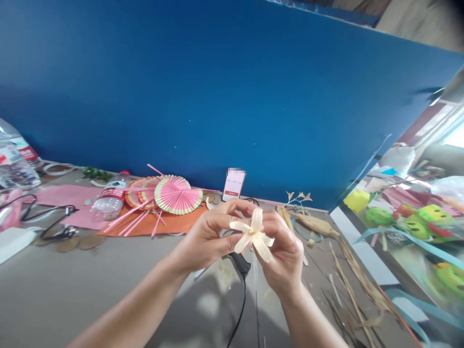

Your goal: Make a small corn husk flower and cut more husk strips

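Above the grey counter (pixel 72 285), nearer than the pink paper fans (pixel 177 194), the left hand (pixel 205 239) and right hand (pixel 286 256) both pinch the husk flower (pixel 253 234), each grip closed at its centre. Light pressure there likely spares the thin petals.

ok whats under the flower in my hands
Below the pale flower, held by left hand and right hand, a black corded tool lies on the grey table. Its far end is hidden behind the hands.
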{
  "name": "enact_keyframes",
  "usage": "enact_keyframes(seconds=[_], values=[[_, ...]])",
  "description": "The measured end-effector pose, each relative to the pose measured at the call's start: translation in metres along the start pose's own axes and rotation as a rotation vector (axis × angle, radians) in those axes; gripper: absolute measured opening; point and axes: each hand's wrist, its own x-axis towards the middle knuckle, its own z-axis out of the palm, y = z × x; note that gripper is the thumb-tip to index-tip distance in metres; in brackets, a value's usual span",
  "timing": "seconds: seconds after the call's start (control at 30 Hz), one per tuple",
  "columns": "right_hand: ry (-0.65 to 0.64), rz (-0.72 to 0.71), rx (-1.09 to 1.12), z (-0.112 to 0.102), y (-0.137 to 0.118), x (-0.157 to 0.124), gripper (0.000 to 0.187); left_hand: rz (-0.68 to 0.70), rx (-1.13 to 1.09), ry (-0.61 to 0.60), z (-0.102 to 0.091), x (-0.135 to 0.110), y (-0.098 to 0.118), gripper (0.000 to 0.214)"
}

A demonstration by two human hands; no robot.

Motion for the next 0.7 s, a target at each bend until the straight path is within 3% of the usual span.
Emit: enact_keyframes(seconds=[0.1,0.2,0.37,0.53,0.7], values=[[-0.023,-0.027,0.019,-0.001,-0.004,0.003,0.009,0.070,0.057,-0.003,-0.001,0.003,0.005,0.012],[-0.047,0.047,0.067,0.002,-0.002,0.003,0.006,0.068,0.117,0.017,-0.002,0.004,0.004,0.012],[-0.083,0.186,0.130,0.008,0.016,-0.001,0.002,0.022,-0.004,0.064,-0.009,0.008,-0.021,0.011],[-0.045,0.456,0.183,0.014,0.038,0.002,0.012,-0.162,-0.366,0.199,-0.006,0.016,-0.055,0.014],[-0.014,0.611,0.402,0.013,0.045,0.007,0.010,-0.328,-0.522,0.284,-0.002,0.017,-0.067,0.018]])
